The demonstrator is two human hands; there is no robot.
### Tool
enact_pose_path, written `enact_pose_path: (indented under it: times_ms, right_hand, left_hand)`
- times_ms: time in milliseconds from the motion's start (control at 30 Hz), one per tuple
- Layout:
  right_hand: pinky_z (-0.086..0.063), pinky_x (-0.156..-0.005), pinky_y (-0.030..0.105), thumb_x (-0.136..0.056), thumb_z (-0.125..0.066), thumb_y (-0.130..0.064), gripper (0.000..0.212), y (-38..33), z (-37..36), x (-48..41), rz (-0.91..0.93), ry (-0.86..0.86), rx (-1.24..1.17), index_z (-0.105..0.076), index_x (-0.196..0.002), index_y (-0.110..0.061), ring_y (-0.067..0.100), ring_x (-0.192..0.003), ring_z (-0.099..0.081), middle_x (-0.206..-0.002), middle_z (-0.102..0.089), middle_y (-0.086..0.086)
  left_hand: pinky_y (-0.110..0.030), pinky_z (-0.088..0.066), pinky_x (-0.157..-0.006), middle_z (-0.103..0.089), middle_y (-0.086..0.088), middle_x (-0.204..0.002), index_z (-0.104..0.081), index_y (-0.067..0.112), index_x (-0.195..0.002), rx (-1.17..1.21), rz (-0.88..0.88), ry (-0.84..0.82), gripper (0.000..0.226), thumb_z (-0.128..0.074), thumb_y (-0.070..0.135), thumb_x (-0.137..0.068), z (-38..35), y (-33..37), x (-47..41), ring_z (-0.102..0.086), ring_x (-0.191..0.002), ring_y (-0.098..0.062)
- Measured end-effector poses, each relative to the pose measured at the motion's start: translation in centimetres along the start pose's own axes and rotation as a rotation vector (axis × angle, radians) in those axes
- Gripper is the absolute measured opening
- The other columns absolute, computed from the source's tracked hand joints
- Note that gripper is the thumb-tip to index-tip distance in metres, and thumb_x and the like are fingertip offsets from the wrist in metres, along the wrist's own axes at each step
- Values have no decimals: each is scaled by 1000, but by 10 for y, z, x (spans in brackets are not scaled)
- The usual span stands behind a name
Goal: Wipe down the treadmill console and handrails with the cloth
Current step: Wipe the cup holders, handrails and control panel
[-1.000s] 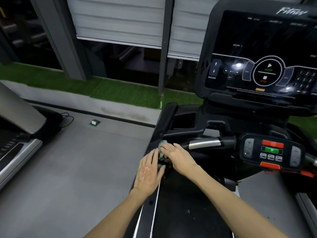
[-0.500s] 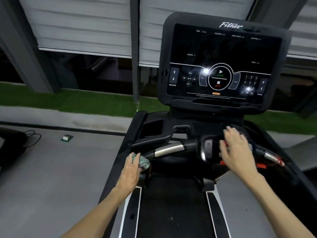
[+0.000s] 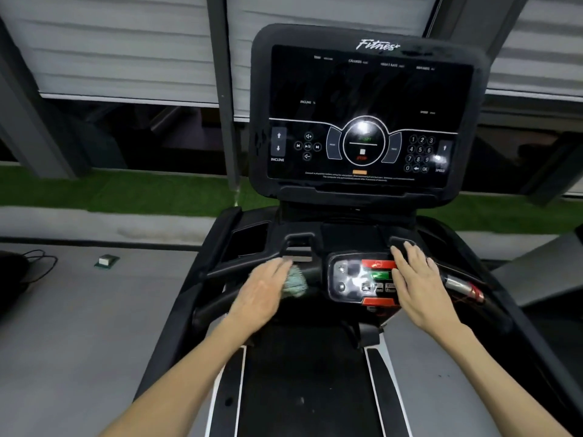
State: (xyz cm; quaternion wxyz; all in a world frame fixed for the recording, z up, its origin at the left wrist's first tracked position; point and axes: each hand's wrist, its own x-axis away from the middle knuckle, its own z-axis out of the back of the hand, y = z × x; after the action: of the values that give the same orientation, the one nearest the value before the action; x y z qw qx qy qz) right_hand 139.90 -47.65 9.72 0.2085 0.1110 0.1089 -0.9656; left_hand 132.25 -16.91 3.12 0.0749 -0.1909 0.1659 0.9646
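The treadmill console [image 3: 362,99] stands upright ahead, its dark screen showing keys and a bright glare spot. Below it a small control pod [image 3: 356,280] with red and green buttons sits on the front handrail [image 3: 310,268]. My left hand [image 3: 263,293], blurred by motion, holds a pale green cloth [image 3: 296,283] against this bar just left of the pod. My right hand [image 3: 416,285] lies flat with straight fingers on the pod's right side.
The black belt [image 3: 303,389] runs between grey side rails below my arms. A silver grip with a red clip [image 3: 465,287] sticks out on the right. A small box [image 3: 107,261] and a cable [image 3: 38,260] lie on the floor to the left.
My left hand has slid the cloth rightward along the front bar, from its left end to beside the pod. My right hand stays on the pod. My view has moved closer.
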Motion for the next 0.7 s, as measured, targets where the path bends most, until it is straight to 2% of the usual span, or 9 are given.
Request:
enact_pose_path:
  times_ms: [100, 167, 267, 367, 433, 500, 567, 633, 700]
  right_hand:
    - [-12, -117, 47, -102, -30, -28, 48, 10, -1, -2, -42, -14, -45, -29, -151, -22, 33, -146, -15, -156, -22, 19]
    - [-16, -117, 45, -103, -32, -27, 47, 13, -2, -5, -52, -25, -123, -32, -149, -19, 30, -145, -19, -155, -26, 16]
    - [-32, -112, 37, -102, -35, -28, 44, 19, 1, -13, -45, -7, -287, -44, -142, -12, 22, -134, -39, -143, -46, 9]
    - [-30, -109, 30, -103, -33, -32, 45, 24, 5, -18, -44, -28, -381, -47, -140, -11, 18, -131, -43, -140, -50, 4]
    - [-28, -110, 28, -100, -30, -37, 51, 24, 4, -16, -45, -19, -403, -47, -140, -11, 16, -132, -41, -141, -49, 3]
    - [-28, -113, 31, -98, -28, -42, 56, 24, 0, -13, -40, -8, -415, -46, -141, -12, 15, -134, -38, -144, -46, 3]
    - [-26, -115, 32, -99, -28, -43, 56, 25, -4, -15, -40, 0, -423, -45, -142, -12, 15, -136, -36, -146, -44, 3]
    - [-24, -114, 31, -103, -34, -34, 46, 27, -6, -18, -44, 9, -417, -45, -142, -12, 16, -138, -34, -147, -43, 4]
    - [-26, -115, 34, -103, -38, -28, 42, 29, -8, -18, -42, 20, -411, -44, -142, -13, 17, -138, -33, -147, -42, 5]
  left_hand:
    - [-44, -35, -112, -43, -15, -142, -40, 15, -146, 37, 180, -54, 70, -68, 5, -82, -2, 8, 2, -44, -129, -33]
    - [-38, -29, -115, -37, -9, -146, -32, 17, -150, 67, 161, -90, 65, -59, 9, -91, -2, 32, -16, -38, -132, -28]
    - [-33, -33, -107, -48, -5, -139, -39, 18, -144, 240, 239, -132, 46, -47, 14, -98, 9, 62, -56, -47, -127, -25]
    - [-31, -37, -100, -54, -4, -133, -46, 17, -138, 257, 274, -137, 38, -42, 14, -100, 14, 70, -66, -51, -123, -25]
    - [-26, -33, -107, -49, -6, -141, -42, 12, -142, 286, 244, -60, 46, -47, 5, -97, 6, 72, -49, -44, -132, -24]
    - [-31, -19, -120, -26, -10, -158, -21, 5, -152, 211, 123, 33, 67, -49, -6, -92, -10, 77, -22, -19, -148, -23]
    - [-33, -9, -122, -6, -6, -161, -3, 8, -151, 183, 116, 77, 78, -47, -11, -89, -22, 84, -6, 1, -150, -16]
    - [-30, -3, -122, 0, -3, -160, 2, 9, -150, 193, 154, 85, 78, -46, -10, -92, -23, 93, -9, 4, -150, -17]
    - [-24, -1, -120, -7, -7, -161, -2, 3, -152, 202, 205, 68, 70, -46, 0, -98, -15, 103, -28, -4, -150, -22]
